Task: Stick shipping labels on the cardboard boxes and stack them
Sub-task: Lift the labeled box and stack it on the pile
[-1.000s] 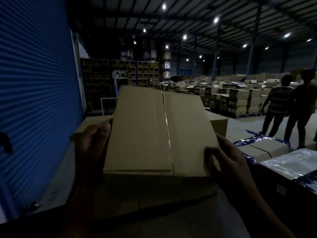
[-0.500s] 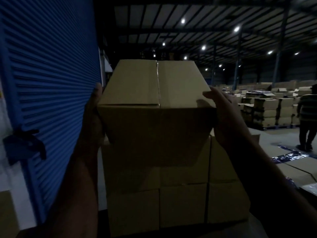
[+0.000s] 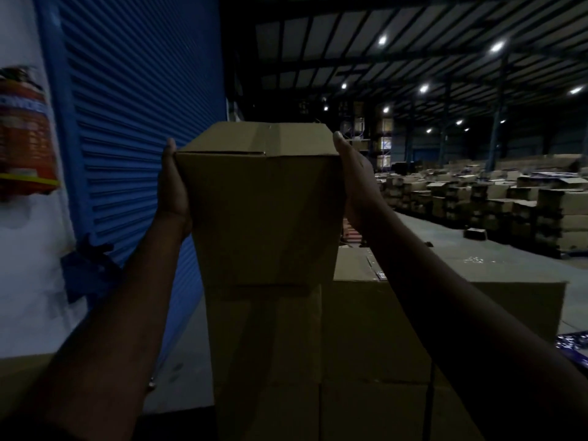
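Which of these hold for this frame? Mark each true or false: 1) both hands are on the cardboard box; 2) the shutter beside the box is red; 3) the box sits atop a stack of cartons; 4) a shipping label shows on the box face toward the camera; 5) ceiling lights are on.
1) True: the left hand and right hand press flat against opposite sides of the cardboard box.
2) False: the shutter is blue.
3) True: it rests on the stack of cartons.
4) False: that face shows plain cardboard.
5) True: ceiling lights glow.
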Demonstrator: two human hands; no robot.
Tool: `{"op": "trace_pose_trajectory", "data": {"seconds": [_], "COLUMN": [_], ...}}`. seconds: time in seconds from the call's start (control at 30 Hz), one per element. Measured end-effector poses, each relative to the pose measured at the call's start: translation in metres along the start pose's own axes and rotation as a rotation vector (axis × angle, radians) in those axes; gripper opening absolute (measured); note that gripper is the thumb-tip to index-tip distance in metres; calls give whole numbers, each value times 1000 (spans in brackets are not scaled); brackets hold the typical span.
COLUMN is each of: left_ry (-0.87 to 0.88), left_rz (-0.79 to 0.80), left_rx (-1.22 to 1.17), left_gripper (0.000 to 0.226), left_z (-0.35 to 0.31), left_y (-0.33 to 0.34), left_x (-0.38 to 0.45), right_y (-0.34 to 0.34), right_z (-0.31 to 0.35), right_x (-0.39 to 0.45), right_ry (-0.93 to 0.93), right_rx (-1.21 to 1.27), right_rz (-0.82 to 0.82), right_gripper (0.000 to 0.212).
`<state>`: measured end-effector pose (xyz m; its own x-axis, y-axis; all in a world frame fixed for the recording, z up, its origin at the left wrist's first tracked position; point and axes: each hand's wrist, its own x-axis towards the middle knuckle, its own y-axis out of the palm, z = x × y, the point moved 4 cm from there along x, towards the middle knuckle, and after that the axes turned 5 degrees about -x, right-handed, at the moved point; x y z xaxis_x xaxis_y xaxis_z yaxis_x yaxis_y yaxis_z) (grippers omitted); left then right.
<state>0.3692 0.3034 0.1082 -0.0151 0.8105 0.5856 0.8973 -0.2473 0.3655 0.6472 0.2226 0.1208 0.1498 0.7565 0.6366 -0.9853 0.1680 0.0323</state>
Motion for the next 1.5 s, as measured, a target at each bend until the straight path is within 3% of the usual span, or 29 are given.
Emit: {"op": "trace_pose_trajectory", "data": {"seconds": [0.13,0.27,0.4,0.53,0.7,0.97,1.13,1.27,1.4,1.5], "left_ry": [-7,-31,-98,-80,-80,-76,-59,7,129,241], "left_rz": [-69,-125,-140,-109,-65,-85,-99,-124,-146,-150], "left_rx": [38,60,133,185,241,347,366,437,551,602], "left_gripper": [86,78,87,75,74,92,78,64,88,76], "left_z": [16,35,58,68,80,85,85,81,75,71], "left_y": [-18,-27,-35,-30,-30,-30,-31,-38,-40,-43], "left_x": [35,51,56,55,56,63,59,49,27,-8], "right_y": [11,20,22,23,24,15,14,14,20,35], "right_z": [-19,-46,-74,-91,-112,-115,-120,-120,-107,-92], "right_x": [33,53,60,58,46,46,36,23,-3,-36], "right_ry": [6,49,82,104,41,25,27,-46,-199,-345], "right_rx": [-18,-2,-11,-12,-42,-108,-142,-270,-476,-548], "right_rz": [3,9,-10,-22,-53,-105,-128,-229,-307,-278], "right_gripper": [65,74,63,84,46,59,65,71,72,70]}}
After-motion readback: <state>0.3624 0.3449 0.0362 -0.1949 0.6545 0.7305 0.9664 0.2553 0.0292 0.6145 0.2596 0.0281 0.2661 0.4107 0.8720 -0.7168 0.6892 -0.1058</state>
